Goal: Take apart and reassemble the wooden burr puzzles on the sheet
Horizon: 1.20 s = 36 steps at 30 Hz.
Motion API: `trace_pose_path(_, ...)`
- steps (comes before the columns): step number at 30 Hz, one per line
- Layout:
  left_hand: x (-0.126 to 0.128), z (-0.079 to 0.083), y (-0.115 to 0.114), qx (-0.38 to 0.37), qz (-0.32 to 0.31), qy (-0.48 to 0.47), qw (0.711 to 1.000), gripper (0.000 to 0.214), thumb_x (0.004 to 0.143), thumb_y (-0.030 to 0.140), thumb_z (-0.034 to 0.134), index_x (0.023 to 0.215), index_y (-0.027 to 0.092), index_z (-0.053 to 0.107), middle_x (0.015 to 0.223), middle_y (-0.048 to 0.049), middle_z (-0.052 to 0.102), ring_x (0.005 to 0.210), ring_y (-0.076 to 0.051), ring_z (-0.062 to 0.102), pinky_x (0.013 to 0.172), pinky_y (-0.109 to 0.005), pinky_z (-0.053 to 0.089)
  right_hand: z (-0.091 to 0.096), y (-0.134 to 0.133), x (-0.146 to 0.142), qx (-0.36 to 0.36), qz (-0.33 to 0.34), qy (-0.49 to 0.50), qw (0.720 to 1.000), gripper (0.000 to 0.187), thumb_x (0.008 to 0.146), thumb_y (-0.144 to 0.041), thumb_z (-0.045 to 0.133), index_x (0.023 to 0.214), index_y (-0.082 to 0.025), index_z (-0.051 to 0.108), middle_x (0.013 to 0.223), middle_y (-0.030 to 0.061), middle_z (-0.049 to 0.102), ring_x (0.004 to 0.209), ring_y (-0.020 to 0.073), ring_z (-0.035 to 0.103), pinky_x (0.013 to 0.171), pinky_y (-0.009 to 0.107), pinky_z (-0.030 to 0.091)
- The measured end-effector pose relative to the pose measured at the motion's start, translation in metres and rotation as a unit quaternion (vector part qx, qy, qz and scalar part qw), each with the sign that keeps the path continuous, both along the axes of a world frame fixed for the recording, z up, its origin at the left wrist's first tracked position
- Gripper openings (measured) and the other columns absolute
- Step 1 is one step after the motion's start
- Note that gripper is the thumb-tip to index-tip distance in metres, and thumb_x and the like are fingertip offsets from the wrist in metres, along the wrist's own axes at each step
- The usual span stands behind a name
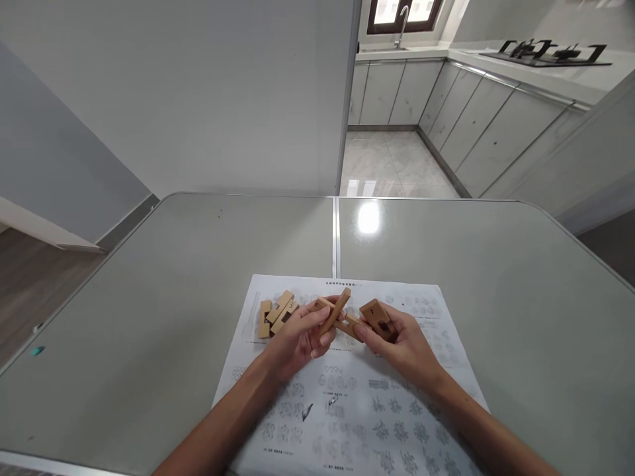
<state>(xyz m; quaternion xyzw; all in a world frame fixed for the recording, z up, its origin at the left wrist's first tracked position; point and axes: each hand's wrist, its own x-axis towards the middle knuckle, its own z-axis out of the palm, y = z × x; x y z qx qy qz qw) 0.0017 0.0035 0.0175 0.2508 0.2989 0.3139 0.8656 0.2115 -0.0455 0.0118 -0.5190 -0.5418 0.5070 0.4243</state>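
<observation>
My left hand [301, 337] is closed around crossed notched wooden puzzle bars [336, 311] held just above a printed instruction sheet [347, 396]. My right hand [401, 340] pinches the right end of the same assembly and also holds another notched wooden block [376, 315] against its fingers. A small pile of loose wooden bars [276, 313] lies on the sheet's upper left corner, just left of my left hand.
The sheet lies on a grey-green glass table [173, 291] with a metal seam [336, 231] down its middle. A white wall stands behind the table; a kitchen with cabinets [476, 112], sink tap and hob opens at the back right.
</observation>
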Motion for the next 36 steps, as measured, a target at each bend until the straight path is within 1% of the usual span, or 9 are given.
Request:
trace_pose_path(3,0.002,0.001,0.0,0.004,0.001,0.002,1.0,0.038,0.083,0.033,0.086,0.116,0.017,0.075,0.093,-0.0042,0.064,0.063,-0.007,0.05,0.045,-0.019,0.03,-0.003,0.0,0.001,-0.005,-0.007,0.01,1.0,0.034,0.092,-0.043,0.07,0.074,-0.022,0.05,0.066,-0.005,0.041,0.057,0.0116,0.037,0.053,0.027,0.03)
trace_pose_path(7,0.004,0.003,-0.001,-0.004,0.007,0.008,1.0,0.037,0.084,0.032,0.086,0.115,0.016,0.077,0.093,-0.0042,0.061,0.064,-0.006,0.045,0.05,-0.019,0.03,-0.005,-0.001,0.002,-0.013,-0.014,0.009,1.0,0.036,0.092,-0.048,0.07,0.076,-0.023,0.05,0.069,-0.0039,0.043,0.059,0.0125,0.039,0.055,0.028,0.033)
trace_pose_path(11,0.005,-0.003,-0.002,0.0,0.023,-0.004,1.0,0.035,0.087,0.03,0.084,0.118,0.015,0.078,0.094,-0.0046,0.061,0.063,-0.005,0.04,0.054,-0.019,0.032,-0.002,-0.001,-0.001,-0.006,-0.01,-0.012,1.0,0.039,0.093,-0.052,0.069,0.075,-0.023,0.049,0.067,-0.004,0.043,0.059,0.0129,0.039,0.054,0.028,0.032)
trace_pose_path(17,0.01,-0.011,-0.003,-0.014,0.064,-0.043,0.997,0.031,0.089,0.029,0.083,0.115,0.013,0.079,0.099,-0.0085,0.066,0.061,-0.005,0.034,0.055,-0.019,0.035,-0.007,-0.002,-0.006,0.005,-0.01,-0.023,1.0,0.036,0.097,-0.051,0.065,0.079,-0.023,0.05,0.068,-0.0044,0.044,0.059,0.0127,0.039,0.055,0.027,0.033)
trace_pose_path(23,0.015,-0.01,-0.007,-0.02,0.101,-0.04,0.994,0.025,0.088,0.029,0.085,0.105,0.011,0.08,0.09,-0.0053,0.063,0.058,-0.003,0.032,0.055,-0.018,0.035,-0.013,-0.003,-0.008,0.011,-0.008,-0.037,0.999,0.036,0.099,-0.051,0.062,0.079,-0.023,0.051,0.068,-0.004,0.044,0.058,0.0126,0.036,0.053,0.027,0.032)
trace_pose_path(26,0.015,-0.007,-0.007,-0.027,0.101,-0.045,0.993,0.028,0.087,0.027,0.086,0.108,0.01,0.079,0.093,-0.0061,0.064,0.058,-0.002,0.033,0.056,-0.018,0.037,-0.012,-0.003,-0.007,0.008,-0.008,-0.039,0.999,0.036,0.098,-0.052,0.062,0.079,-0.023,0.051,0.067,-0.0043,0.043,0.058,0.0125,0.037,0.053,0.027,0.032)
trace_pose_path(29,0.013,-0.007,-0.006,-0.034,0.092,-0.05,0.994,0.026,0.089,0.025,0.084,0.109,0.009,0.079,0.088,-0.0053,0.064,0.058,-0.003,0.033,0.055,-0.017,0.037,-0.011,-0.002,-0.007,0.006,-0.008,-0.036,0.999,0.037,0.097,-0.052,0.063,0.077,-0.023,0.05,0.066,-0.0044,0.043,0.057,0.0123,0.037,0.052,0.026,0.032)
trace_pose_path(34,0.013,-0.009,-0.006,-0.034,0.091,-0.057,0.994,0.02,0.091,0.024,0.081,0.105,0.009,0.078,0.107,-0.0112,0.07,0.059,-0.003,0.035,0.056,-0.017,0.04,-0.01,-0.001,-0.006,0.009,-0.007,-0.028,1.0,0.037,0.097,-0.051,0.063,0.078,-0.023,0.05,0.067,-0.0042,0.042,0.058,0.0126,0.036,0.054,0.027,0.031)
trace_pose_path(36,0.013,-0.01,-0.006,-0.034,0.089,-0.059,0.994,0.02,0.091,0.024,0.08,0.105,0.01,0.078,0.109,-0.0116,0.07,0.059,-0.002,0.036,0.057,-0.016,0.041,-0.009,-0.001,-0.006,0.007,-0.006,-0.029,1.0,0.037,0.097,-0.052,0.063,0.078,-0.023,0.05,0.067,-0.0044,0.041,0.058,0.0126,0.035,0.054,0.027,0.031)
